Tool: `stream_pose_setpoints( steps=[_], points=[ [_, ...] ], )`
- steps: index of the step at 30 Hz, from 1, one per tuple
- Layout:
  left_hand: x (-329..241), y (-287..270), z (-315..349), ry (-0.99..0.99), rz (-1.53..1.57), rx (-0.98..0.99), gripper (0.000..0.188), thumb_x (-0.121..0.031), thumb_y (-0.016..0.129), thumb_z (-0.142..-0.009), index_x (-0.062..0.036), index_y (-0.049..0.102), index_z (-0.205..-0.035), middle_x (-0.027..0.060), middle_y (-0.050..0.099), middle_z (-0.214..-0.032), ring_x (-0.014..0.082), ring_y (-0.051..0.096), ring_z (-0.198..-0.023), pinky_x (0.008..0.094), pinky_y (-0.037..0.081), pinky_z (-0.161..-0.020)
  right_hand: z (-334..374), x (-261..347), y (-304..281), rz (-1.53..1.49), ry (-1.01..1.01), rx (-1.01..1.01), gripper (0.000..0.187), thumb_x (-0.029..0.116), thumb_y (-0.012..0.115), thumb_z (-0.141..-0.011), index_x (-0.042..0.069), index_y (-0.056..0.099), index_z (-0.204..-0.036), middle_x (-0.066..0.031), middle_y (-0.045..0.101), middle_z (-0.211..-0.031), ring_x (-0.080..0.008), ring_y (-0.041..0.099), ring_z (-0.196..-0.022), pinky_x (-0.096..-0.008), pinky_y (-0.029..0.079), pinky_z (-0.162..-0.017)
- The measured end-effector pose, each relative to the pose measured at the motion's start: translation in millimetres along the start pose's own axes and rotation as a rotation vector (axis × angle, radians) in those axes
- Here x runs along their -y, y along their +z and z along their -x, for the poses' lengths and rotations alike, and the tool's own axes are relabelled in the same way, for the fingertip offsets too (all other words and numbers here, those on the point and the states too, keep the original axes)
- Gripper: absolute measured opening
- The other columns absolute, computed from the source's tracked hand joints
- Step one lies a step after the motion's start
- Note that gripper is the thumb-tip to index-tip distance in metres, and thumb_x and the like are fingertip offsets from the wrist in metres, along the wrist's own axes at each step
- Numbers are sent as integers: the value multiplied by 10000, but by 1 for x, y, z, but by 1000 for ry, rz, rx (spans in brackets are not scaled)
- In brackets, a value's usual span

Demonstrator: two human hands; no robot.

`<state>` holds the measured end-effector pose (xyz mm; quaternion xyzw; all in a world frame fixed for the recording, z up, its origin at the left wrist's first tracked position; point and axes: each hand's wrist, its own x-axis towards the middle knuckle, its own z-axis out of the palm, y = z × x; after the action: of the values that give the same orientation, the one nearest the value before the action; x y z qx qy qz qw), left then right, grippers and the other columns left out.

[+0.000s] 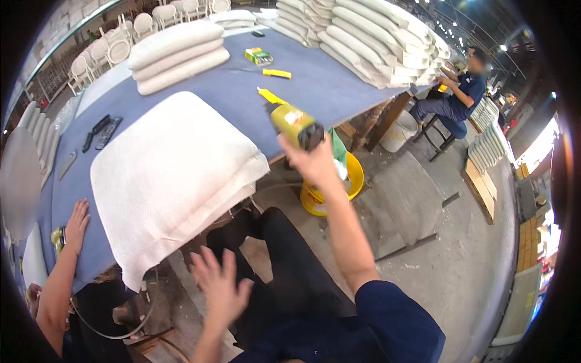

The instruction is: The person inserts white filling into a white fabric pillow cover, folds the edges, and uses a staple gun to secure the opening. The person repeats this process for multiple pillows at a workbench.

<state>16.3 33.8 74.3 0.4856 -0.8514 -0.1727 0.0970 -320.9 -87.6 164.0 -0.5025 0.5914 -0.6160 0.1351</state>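
Observation:
My right hand (315,166) is at the black rear end of a yellow-green staple gun (293,123), over the table's near edge. Its thumb side shows to the left of the tool; the other fingers are mostly hidden behind it. My left hand (219,284) hangs in front of my lap, fingers spread, with nothing in it. Between the hands and the blue-covered table (242,118) lies a white padded seat cushion (172,160), its cloth edge drooping over the front. A yellow-handled tool (270,95) lies just beyond the staple gun.
A co-worker's hand (77,225) rests on the table at left. Stacked cushions (178,57) and a taller stack (375,45) stand behind. A yellow bucket (354,175) sits below the table's edge. Another person (466,91) sits at the far right.

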Motion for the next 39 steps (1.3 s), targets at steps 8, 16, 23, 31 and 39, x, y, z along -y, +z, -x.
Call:
stream_pose_setpoints(
  steps=[8, 16, 23, 31, 39],
  points=[
    [-34, 68, 51, 230, 446, 16, 728, -379, 803, -925, -203, 534, -1578, 320, 26, -1762, 623, -34, -1589, 690, 116, -1259, -142, -97, -32, 1160, 79, 211, 587, 519, 747, -876, 141, 708, -1323, -183, 740, -1286, -380, 701, -1199, -502, 563, -960],
    [89, -65, 24, -330, 144, -980, 700, -93, 637, -945, -34, 409, -1604, 280, 203, -1733, 481, 200, -1585, 584, 190, -1277, -73, -135, 5, 873, -389, 34, 443, 358, 641, -1044, 75, 657, -1385, -163, 601, -1520, -398, 515, -1425, -572, 370, -1165],
    [130, -75, -13, -442, 748, -933, 570, -347, 260, -1185, -18, 289, -1650, 237, 484, -1574, 303, 476, -1452, 394, 327, -1225, 57, -23, 93, 752, -680, 459, 780, 588, 577, -997, 154, 436, -1629, -149, 295, -1749, -398, 223, -1622, -703, 118, -1253],
    [61, -72, -55, -461, 734, -640, 732, -322, 391, -1148, -8, 7, -1686, 382, 610, -1365, 457, 677, -1206, 457, 492, -1058, -72, -56, 82, 759, -401, 702, 935, 610, 722, -895, 189, 393, -1661, -128, 250, -1773, -414, 182, -1631, -665, 112, -1272],
    [90, -21, -47, -147, 778, -832, 927, -164, 641, -1081, -36, -22, -1716, 265, 504, -1582, 255, 620, -1299, 363, 502, -1067, -37, -91, 92, 523, -511, 443, 838, 434, 767, -939, 154, 420, -1647, -159, 321, -1743, -427, 219, -1621, -536, 210, -1292]
  ],
)
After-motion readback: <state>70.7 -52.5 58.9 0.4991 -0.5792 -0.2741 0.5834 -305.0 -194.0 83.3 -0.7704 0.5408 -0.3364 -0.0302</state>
